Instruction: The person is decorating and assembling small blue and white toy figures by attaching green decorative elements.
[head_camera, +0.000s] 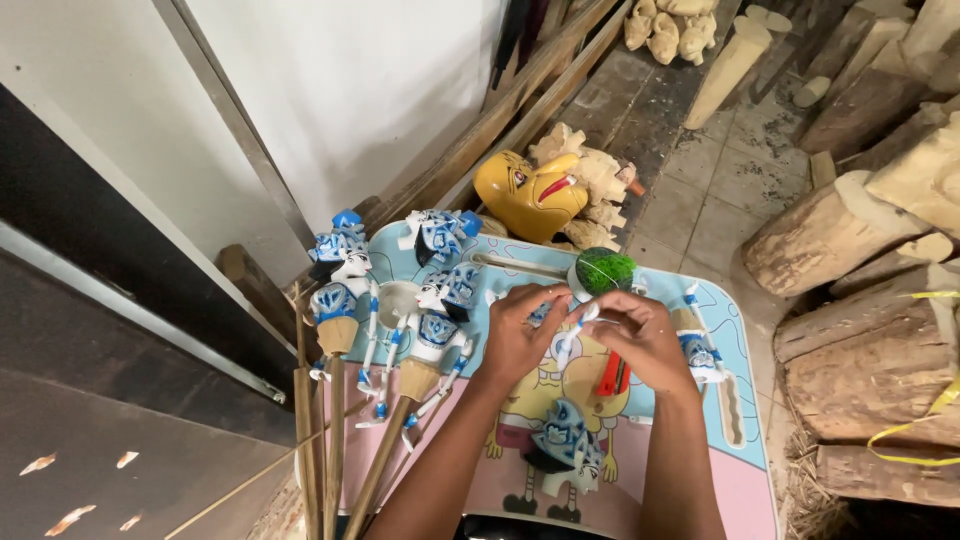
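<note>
**Small puppet part held between both hands**

Her left hand and right hand pinch a slim blue-and-white puppet arm together over the table. The green ball just beyond the fingers could roll if nudged.

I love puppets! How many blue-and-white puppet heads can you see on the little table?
4: one at the far left edge, one at the far middle, one on the left puppet, one nearest. Hands may hide more.
</note>
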